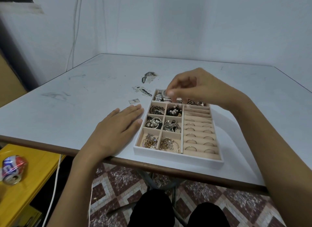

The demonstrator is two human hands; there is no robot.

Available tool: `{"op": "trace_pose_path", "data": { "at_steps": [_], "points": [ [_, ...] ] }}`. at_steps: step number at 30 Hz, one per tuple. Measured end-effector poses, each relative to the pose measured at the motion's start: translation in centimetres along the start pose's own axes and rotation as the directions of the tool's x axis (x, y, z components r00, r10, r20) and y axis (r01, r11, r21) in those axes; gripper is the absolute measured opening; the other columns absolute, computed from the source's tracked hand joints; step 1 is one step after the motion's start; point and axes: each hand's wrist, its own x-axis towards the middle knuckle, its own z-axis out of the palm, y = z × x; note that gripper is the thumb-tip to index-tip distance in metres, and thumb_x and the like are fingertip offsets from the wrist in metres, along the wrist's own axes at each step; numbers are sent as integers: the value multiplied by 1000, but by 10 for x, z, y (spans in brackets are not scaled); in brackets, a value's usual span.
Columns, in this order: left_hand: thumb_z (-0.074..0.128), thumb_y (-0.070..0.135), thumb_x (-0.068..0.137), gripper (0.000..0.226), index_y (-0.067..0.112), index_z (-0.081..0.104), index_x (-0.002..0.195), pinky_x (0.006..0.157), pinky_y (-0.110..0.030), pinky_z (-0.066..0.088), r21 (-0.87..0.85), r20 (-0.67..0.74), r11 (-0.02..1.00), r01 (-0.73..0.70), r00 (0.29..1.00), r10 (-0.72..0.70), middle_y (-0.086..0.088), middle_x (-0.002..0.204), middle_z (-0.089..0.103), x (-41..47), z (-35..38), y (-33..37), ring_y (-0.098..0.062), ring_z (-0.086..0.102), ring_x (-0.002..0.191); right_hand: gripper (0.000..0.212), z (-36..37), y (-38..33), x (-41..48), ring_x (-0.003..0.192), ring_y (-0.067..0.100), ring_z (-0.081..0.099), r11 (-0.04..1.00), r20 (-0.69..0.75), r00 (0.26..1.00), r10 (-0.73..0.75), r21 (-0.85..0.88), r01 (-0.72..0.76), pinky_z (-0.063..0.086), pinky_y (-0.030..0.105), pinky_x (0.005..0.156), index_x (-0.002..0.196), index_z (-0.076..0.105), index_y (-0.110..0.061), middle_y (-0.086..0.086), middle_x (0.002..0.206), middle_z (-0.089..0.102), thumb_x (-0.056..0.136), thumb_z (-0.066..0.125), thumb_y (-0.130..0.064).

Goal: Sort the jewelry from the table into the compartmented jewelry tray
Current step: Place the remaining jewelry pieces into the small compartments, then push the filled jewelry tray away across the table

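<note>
— Where are your hands?

— My left hand lies flat on the counter, fingers straight, just beside the left wall of the tray. It holds nothing.

— And the jewelry?

— In the tray's compartments. The watches lie in the far-left one, which runs left to right across the far end.

— Which hand is nearer them?

— My right hand, directly over them. Its fingers are bunched narrow, tips pointing down at a watch. Whether they pinch it I cannot tell.

— So the next move?

— Straight down or up, I judge, not sideways.
</note>
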Motion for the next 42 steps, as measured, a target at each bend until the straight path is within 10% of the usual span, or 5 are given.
{"op": "trace_pose_path", "data": {
  "at_steps": [6,21,32,38,42],
  "points": [
    [4,66,79,79,35,30,146,117,-22,5,-1,0,1000,-3,1000,3,23,153,21,0,0,1,10,11,140,29,-14,41,11,97,16,63,983,-428,885,181,48,-178,49,32,86,108,67,-18,-1,105,69,95,52,-39],
    [21,62,95,51,44,37,139,114,-17,6,-219,12,975,35,999,-33,36,142,30,-10,-11,13,30,17,122,51,3,72,12,82,33,60,916,-362,902,236,-228,-331,37,27,62,89,67,5,21,93,66,101,40,-37],
    [43,93,56,83,66,25,133,116,-52,20,-417,158,907,66,987,1,33,144,33,-16,-19,11,-12,22,143,19,-30,76,-4,62,12,59,908,-358,851,384,-22,-419,46,24,66,79,70,-10,5,78,67,90,63,-24],
    [45,90,57,81,63,32,132,117,-46,19,-463,128,885,59,992,1,37,141,35,-14,-20,13,0,27,139,26,-28,72,-17,61,18,56,873,-393,785,478,113,-474,45,22,53,95,67,-6,10,82,66,92,61,-32],
    [39,80,73,58,56,48,125,109,-24,26,-574,91,817,62,996,-12,44,127,46,-12,-19,16,17,38,125,46,-8,57,-31,88,18,61,851,-453,722,524,305,-427,51,31,81,124,56,-13,8,116,61,91,58,-44]
  ]
}}
